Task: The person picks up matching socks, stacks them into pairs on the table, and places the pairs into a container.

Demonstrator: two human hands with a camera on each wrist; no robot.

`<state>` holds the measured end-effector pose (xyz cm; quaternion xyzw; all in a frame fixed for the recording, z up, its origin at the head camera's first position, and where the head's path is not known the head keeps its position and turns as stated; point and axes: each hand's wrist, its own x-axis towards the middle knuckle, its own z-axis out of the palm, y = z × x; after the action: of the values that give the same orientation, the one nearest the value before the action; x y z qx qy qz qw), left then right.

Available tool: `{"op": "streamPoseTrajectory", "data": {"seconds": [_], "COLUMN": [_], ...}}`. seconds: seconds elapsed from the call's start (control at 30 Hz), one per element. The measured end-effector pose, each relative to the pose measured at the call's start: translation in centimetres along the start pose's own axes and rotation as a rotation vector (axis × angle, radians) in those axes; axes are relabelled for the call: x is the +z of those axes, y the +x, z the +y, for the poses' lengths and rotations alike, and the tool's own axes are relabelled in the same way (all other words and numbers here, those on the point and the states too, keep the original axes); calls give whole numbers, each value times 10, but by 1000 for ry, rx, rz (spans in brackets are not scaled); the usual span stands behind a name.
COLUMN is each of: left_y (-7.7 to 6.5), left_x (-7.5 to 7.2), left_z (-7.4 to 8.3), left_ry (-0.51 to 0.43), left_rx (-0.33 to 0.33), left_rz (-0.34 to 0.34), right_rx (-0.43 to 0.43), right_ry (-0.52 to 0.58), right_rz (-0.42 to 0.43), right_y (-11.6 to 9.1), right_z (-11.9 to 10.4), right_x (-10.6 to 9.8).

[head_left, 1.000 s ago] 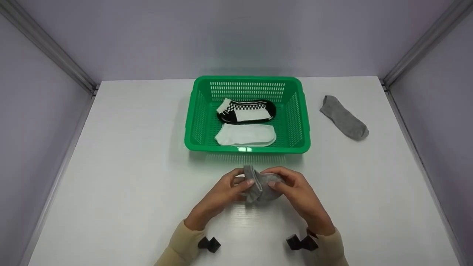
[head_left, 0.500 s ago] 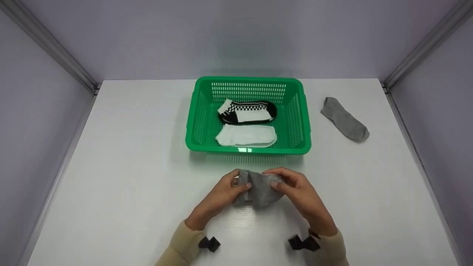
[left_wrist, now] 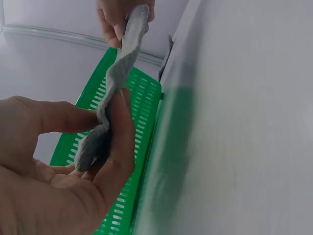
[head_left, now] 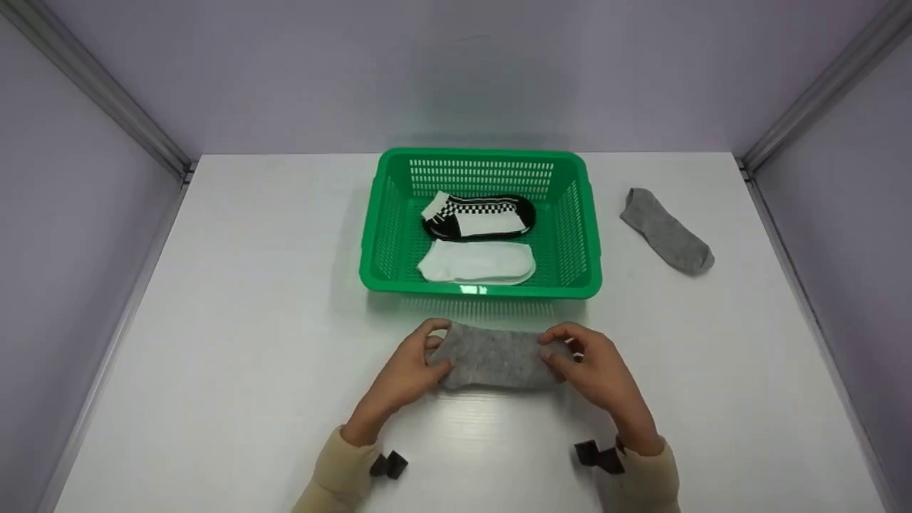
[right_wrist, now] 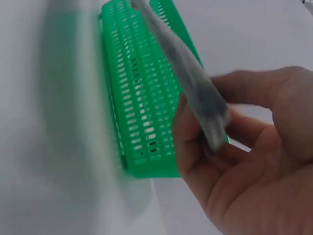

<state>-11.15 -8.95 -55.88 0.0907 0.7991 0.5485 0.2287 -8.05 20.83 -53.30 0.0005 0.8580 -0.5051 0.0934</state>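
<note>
A grey sock (head_left: 495, 358) is stretched out flat between both hands, in front of the basket in the head view. My left hand (head_left: 410, 367) pinches its left end between thumb and fingers. At the other end, my right hand (head_left: 593, 365) pinches the sock with thumb and index finger. Seen edge-on in the left wrist view, the sock (left_wrist: 117, 73) is thin and slightly wavy, held up off the table. The right wrist view has the right hand's thumb and fingers on either side of the sock (right_wrist: 188, 71).
A green plastic basket (head_left: 481, 293) stands just beyond the hands. Inside lie a black-and-white checkered sock bundle (head_left: 488, 223) and a folded white pair of socks (head_left: 477, 261). Another grey sock (head_left: 667, 233) lies right of the basket on the white table (head_left: 235, 320).
The grey sock was bunched with its cuff folded over; now it is unfolded and pulled out lengthwise. The hands have moved apart, left hand leftward and right hand rightward.
</note>
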Motion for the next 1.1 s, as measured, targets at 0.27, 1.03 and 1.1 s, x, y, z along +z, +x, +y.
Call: {"op": "streamPoseTrajectory", "data": {"seconds": [0.27, 1.03, 1.1], "left_y": [-4, -13, -11], "left_x": [-6, 0, 1], "left_z": [-2, 12, 13], "left_ry": [309, 681, 656], "left_rx": [135, 178, 217], "left_rz": [52, 161, 123], "right_rx": [-27, -14, -56], "right_ry": [-163, -349, -389], "right_rz": [-69, 49, 15], "right_y": [3, 1, 0], "right_z": [10, -6, -8], "right_x": [12, 36, 40]}}
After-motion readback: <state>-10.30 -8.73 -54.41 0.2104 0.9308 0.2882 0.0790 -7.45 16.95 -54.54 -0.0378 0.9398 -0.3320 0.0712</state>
